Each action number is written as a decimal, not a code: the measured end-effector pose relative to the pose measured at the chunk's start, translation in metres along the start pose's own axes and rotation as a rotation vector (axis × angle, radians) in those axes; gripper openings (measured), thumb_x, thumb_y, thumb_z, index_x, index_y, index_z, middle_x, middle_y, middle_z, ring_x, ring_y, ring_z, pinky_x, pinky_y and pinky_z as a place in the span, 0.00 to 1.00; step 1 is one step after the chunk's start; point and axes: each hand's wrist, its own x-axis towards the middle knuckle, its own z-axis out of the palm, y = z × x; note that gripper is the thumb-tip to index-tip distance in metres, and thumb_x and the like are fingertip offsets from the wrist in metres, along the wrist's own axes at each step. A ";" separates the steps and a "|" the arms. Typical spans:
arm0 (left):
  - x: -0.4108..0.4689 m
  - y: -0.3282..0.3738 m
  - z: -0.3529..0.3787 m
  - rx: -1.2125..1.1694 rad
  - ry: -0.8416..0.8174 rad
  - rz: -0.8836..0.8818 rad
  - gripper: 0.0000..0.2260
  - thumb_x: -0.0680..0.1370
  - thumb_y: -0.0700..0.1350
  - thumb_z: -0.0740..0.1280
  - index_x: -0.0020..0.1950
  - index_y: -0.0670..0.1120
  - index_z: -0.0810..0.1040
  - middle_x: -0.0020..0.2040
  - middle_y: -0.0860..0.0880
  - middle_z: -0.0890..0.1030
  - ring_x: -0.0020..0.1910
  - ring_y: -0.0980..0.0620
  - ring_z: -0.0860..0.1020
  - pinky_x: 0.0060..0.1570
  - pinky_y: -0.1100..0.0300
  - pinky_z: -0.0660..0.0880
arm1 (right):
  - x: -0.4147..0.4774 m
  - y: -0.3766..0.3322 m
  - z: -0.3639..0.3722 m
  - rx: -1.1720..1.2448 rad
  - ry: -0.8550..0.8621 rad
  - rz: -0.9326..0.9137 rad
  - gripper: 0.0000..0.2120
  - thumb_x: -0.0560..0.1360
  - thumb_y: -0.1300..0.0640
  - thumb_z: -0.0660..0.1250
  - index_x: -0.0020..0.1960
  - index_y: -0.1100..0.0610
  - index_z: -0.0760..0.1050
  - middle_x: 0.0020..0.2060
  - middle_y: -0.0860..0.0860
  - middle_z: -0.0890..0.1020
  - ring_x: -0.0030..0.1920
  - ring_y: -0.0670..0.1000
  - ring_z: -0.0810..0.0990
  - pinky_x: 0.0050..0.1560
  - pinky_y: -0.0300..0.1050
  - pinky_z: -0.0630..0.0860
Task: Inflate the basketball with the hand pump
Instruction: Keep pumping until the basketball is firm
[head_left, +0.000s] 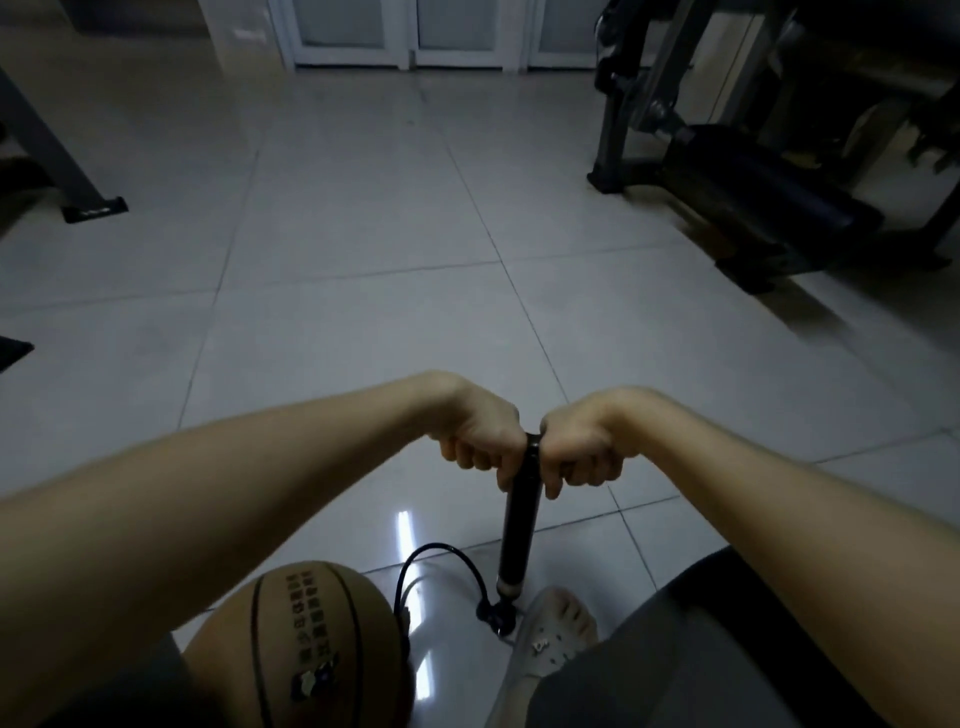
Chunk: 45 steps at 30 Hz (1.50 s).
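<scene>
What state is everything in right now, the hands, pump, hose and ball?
pump: upright on the floor, handle pushed down.
left hand: grips the handle.
right hand: grips the handle.
hose: loops from the pump base to the basketball.
basketball: round, resting by the pump.

I look into a home workout room: glossy tiled floor (363, 260), black exercise machine (753, 176), white doors (447, 36) behind.
</scene>
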 end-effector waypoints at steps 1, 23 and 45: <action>0.008 -0.004 0.005 -0.012 0.000 0.011 0.17 0.74 0.36 0.69 0.29 0.48 0.66 0.27 0.51 0.60 0.25 0.52 0.55 0.28 0.60 0.50 | 0.008 0.003 0.005 0.004 0.004 -0.011 0.11 0.74 0.65 0.67 0.36 0.56 0.70 0.24 0.50 0.62 0.24 0.48 0.57 0.27 0.39 0.55; -0.083 0.024 -0.061 -0.057 0.002 -0.023 0.22 0.78 0.40 0.67 0.29 0.52 0.60 0.28 0.52 0.56 0.25 0.53 0.52 0.26 0.62 0.48 | -0.074 -0.031 -0.064 -0.013 0.015 -0.032 0.16 0.77 0.62 0.67 0.34 0.53 0.67 0.23 0.48 0.59 0.22 0.46 0.54 0.25 0.35 0.51; 0.053 -0.024 0.041 -0.067 0.003 -0.056 0.14 0.72 0.38 0.71 0.31 0.47 0.69 0.26 0.50 0.62 0.24 0.52 0.57 0.28 0.59 0.54 | 0.064 0.013 0.029 -0.084 -0.060 -0.010 0.03 0.75 0.62 0.68 0.43 0.58 0.75 0.25 0.51 0.66 0.24 0.49 0.61 0.28 0.41 0.58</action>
